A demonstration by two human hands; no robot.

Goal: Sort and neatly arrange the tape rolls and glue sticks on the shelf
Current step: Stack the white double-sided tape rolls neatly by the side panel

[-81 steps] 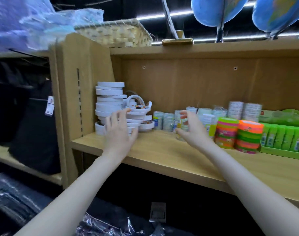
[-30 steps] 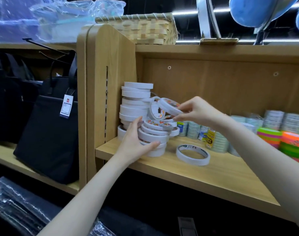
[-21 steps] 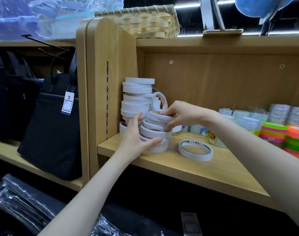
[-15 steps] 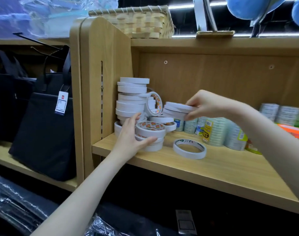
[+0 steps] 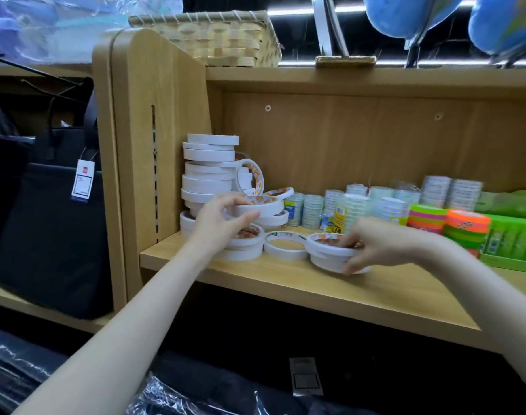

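Wooden shelf (image 5: 390,292) with stationery. The right hand (image 5: 384,242) grips a short stack of white tape rolls (image 5: 330,256) resting on the shelf board, thumb at the front, fingers over the rim. The left hand (image 5: 218,224) curls around a white roll (image 5: 260,206) atop a low pile beside the tall white stack (image 5: 209,172) at the left wall. A single roll (image 5: 285,245) lies flat between the two hands. Green glue sticks (image 5: 513,242) stand in a tray at far right.

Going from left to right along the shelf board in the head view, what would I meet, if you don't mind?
Tall white tape stack → left hand → lone flat tape ring → right hand → neon tape stacks → green glue sticks.
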